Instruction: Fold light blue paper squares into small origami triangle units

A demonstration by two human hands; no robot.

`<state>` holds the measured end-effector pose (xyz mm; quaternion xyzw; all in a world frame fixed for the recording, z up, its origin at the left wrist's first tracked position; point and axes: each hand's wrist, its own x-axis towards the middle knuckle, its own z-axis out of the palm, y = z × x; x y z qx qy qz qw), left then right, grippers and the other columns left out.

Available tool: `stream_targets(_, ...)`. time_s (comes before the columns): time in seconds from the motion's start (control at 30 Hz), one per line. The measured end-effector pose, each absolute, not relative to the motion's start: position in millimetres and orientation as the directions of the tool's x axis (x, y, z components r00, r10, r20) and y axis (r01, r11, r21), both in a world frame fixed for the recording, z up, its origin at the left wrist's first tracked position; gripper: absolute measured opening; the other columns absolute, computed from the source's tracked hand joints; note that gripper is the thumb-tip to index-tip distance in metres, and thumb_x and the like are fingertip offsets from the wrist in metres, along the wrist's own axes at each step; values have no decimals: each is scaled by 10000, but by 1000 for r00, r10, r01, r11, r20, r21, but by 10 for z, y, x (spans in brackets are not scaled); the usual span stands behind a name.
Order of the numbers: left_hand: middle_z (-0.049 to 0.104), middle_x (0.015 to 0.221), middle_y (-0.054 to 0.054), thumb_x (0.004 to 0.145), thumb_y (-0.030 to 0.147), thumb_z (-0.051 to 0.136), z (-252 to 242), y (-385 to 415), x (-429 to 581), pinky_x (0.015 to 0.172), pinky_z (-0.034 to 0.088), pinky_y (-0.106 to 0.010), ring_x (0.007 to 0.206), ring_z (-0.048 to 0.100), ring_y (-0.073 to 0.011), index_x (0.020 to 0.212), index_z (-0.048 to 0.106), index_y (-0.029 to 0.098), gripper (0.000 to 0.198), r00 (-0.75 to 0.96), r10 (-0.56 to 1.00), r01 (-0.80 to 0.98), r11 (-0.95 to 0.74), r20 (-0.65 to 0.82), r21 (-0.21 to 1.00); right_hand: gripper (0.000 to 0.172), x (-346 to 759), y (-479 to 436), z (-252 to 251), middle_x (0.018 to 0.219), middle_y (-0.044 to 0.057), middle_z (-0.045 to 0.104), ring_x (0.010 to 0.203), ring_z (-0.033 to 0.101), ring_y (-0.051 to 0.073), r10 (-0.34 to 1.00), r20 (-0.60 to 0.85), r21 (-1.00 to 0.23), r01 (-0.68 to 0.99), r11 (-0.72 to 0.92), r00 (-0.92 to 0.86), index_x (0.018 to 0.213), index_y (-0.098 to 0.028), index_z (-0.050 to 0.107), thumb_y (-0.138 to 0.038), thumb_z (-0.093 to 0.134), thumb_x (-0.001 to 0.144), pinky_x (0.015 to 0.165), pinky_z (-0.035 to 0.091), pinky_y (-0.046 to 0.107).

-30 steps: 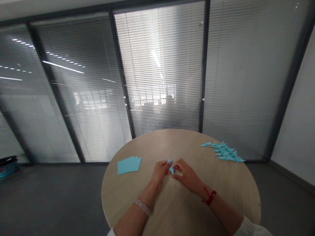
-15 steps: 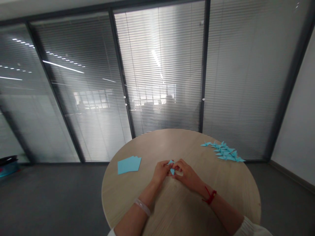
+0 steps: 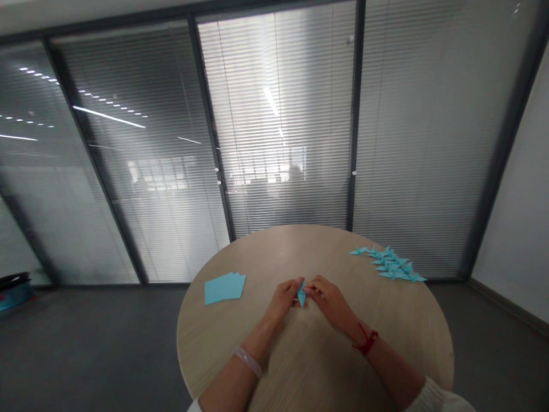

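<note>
A small piece of folded blue paper (image 3: pixel 302 295) is held up between my hands over the middle of the table, its narrow point facing down toward me. My left hand (image 3: pixel 285 297) is closed on the paper's left side, with some fingers behind it. On the right edge, the thumb and fingertips of my right hand (image 3: pixel 325 294) pinch the same piece. Parts of the paper are covered by the fingers, so its full shape cannot be made out.
A round wooden table (image 3: pixel 274 257) stands before me. Several flat blue paper sheets (image 3: pixel 225 288) lie at its left. Several folded blue paper cranes (image 3: pixel 392 264) are grouped at the far right. Behind the table is a glass partition with blinds (image 3: pixel 283 114).
The folded paper has turned a little and shows more of its face, with the point downward. My right fingers have shifted along its right edge and drawn closer together.
</note>
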<state>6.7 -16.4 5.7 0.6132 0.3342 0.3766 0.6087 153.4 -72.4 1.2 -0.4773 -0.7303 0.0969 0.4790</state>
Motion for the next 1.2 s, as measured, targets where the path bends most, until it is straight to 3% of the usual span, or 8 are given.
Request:
stream_targets(0.23,681,878,-94,610,534,710,92,-222,90,684,509,-314,768,642,-201,889,681,126,495,667,744,-34,-33,47,999,273,1590,-656,-50,797,34,580,725,535,157,787,609,-660,615,431,102,826,-181,551,-365,379,929,650,408,247)
stream_targets(0.53,692,744,-56,567,489,743,-2,-172,88,681,486,-295,690,649,-190,843,674,123,464,681,732,9,-23,11,1000,304,1604,-626,-77,669,4,548,581,524,155,804,556,-711,622,328,212,845,-198,476,-395,264,937,551,385,246)
stream_targets(0.8,694,767,-92,552,447,771,20,-221,96,638,487,-288,698,657,-201,878,605,112,496,710,704,17,-5,-8,1000,301,1589,-629,-80,673,13,560,589,525,162,792,569,-685,660,307,222,849,-196,488,-374,259,931,543,381,243)
stream_targets(0.97,680,750,-63,623,576,666,27,-224,113,588,458,-258,641,623,-168,814,610,126,493,675,737,42,-60,16,997,290,1581,-645,-77,713,26,574,619,541,169,793,578,-669,670,322,195,858,-192,493,-372,278,928,574,391,253)
stream_targets(1.2,564,559,4,665,609,602,6,-134,87,515,352,-203,511,474,-96,643,609,118,491,547,820,26,-215,166,976,276,1536,-705,8,778,22,643,660,610,152,887,448,-832,416,367,114,1021,-182,486,-416,446,881,603,447,232)
